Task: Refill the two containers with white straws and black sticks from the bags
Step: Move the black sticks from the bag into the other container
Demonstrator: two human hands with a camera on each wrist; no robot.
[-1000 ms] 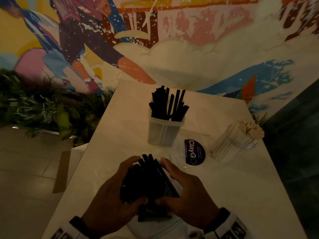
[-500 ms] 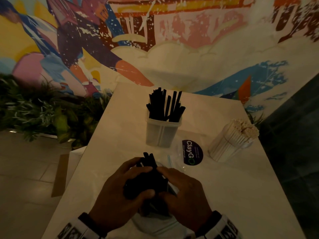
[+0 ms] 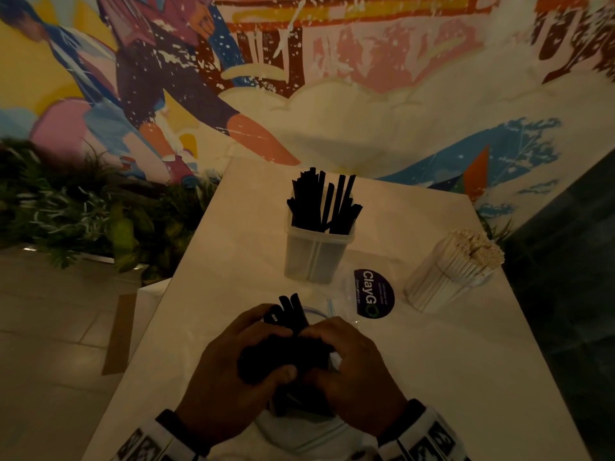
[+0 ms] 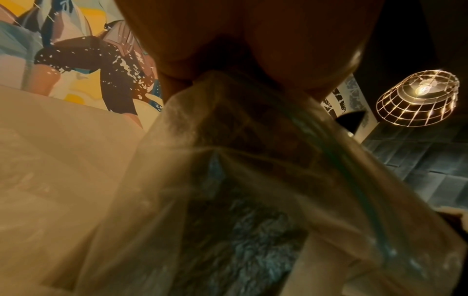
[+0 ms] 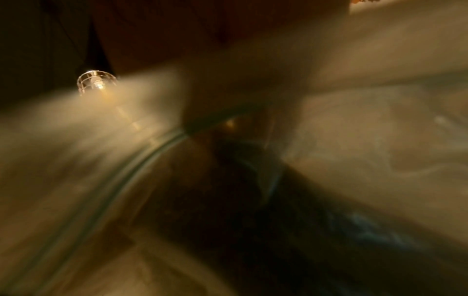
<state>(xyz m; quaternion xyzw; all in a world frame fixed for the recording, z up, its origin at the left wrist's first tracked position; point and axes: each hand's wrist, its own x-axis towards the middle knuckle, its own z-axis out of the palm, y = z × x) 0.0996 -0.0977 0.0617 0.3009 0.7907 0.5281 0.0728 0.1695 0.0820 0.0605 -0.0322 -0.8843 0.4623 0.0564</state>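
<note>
Both hands clasp a bundle of black sticks [image 3: 293,311] near the table's front edge, over a clear plastic bag [image 3: 299,434]. My left hand [image 3: 233,367] curls round the bundle from the left, my right hand [image 3: 352,371] from the right. The stick tips poke out beyond the fingers. Further back stands a clear container [image 3: 317,252] partly filled with black sticks [image 3: 324,204]. At the right a container [image 3: 446,284] is packed with white straws [image 3: 476,247]. Both wrist views are blurred and show only the bag's plastic [image 4: 253,160] close up.
A clear bag with a dark round "ClayGo" label [image 3: 374,292] lies flat between the two containers. The white table [image 3: 466,377] ends at the mural wall behind. Plants [image 3: 66,211] and floor tiles lie off its left edge. A dark wall stands to the right.
Both hands have closed tighter round the black stick bundle, squeezing it narrower. The view has tipped slightly, so the containers sit lower in the frame.
</note>
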